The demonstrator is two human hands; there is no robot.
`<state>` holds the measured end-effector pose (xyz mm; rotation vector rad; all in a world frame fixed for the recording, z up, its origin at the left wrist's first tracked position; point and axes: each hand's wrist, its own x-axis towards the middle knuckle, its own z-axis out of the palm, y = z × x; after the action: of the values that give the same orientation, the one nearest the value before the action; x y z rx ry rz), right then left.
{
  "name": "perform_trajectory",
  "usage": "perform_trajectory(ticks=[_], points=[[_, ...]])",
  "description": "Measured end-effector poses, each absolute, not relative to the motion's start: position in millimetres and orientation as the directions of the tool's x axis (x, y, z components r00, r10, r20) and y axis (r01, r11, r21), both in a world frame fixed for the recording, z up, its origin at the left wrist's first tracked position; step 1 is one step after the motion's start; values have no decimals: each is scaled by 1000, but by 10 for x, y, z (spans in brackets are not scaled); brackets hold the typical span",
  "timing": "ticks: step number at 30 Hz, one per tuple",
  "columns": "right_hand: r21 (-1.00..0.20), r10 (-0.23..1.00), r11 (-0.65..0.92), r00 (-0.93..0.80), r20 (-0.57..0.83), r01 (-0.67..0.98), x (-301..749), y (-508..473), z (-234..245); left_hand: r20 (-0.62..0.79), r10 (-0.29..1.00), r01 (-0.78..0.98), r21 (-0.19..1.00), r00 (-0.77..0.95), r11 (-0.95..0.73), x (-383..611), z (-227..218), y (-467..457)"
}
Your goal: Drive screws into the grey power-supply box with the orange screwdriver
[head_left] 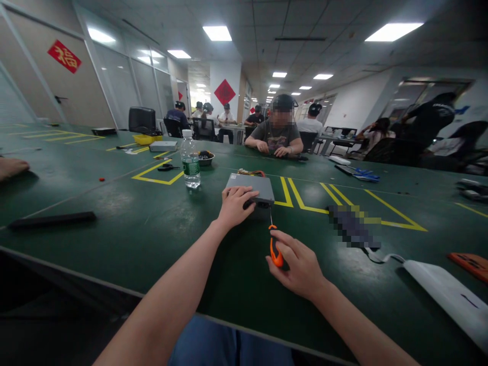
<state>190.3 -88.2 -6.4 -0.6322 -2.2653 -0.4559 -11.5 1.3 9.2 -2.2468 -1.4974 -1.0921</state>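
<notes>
Right, two hands over the green table (114, 203), and they are apart, each on its own job. The left hand (235, 203) lies palm down on the near left corner of the one grey box (253, 187), fingers bent over its edge, resting on it rather than wrapped round it. The right hand (299, 264) sits nearer the body, closed around the orange handle of a single screwdriver (275, 251). Its thin shaft runs up and away to the box's near face, the tip at or just short of it; I cannot tell whether it touches.

The box lies flat near the middle of the table, just left of the yellow tape lines (301, 201), with a small bundle of wires (251, 173) at its far side.

One water bottle (189, 160) stands upright just beyond and left of the box, and one dark bowl (206, 158) is just behind it. One long black strip (51, 219) lies flat, well off to the left. To the right are one white pouch (446, 292) and one flat orange piece (470, 264) by the edge.

Across the table one seated person (278, 134) has both hands down on the surface, and more people sit further back. One other hand (11, 166) rests at the far left edge.
</notes>
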Motion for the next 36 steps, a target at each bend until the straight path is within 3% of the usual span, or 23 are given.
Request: perform_trajectory(ticks=[6,14,20,27,33,36], points=[[154,363,839,-748,556,521,1868,-927,0,692,693,867,203,201,-454,-114,94,8],[163,295,823,-653,697,545,1873,-891,-50,689,699,868,212,193,-449,-114,98,9],[160,360,839,-749,556,521,1844,-926,5,683,704,866,216,196,-451,-110,103,-2],[144,304,827,-647,700,544,1875,-910,-57,697,690,865,209,195,-457,-115,95,11],[137,381,837,-744,549,530,1856,-928,-24,695,693,866,211,193,-453,-113,92,10],[166,346,829,-724,597,533,1850,-913,-33,691,697,865,214,194,-453,-110,98,6]])
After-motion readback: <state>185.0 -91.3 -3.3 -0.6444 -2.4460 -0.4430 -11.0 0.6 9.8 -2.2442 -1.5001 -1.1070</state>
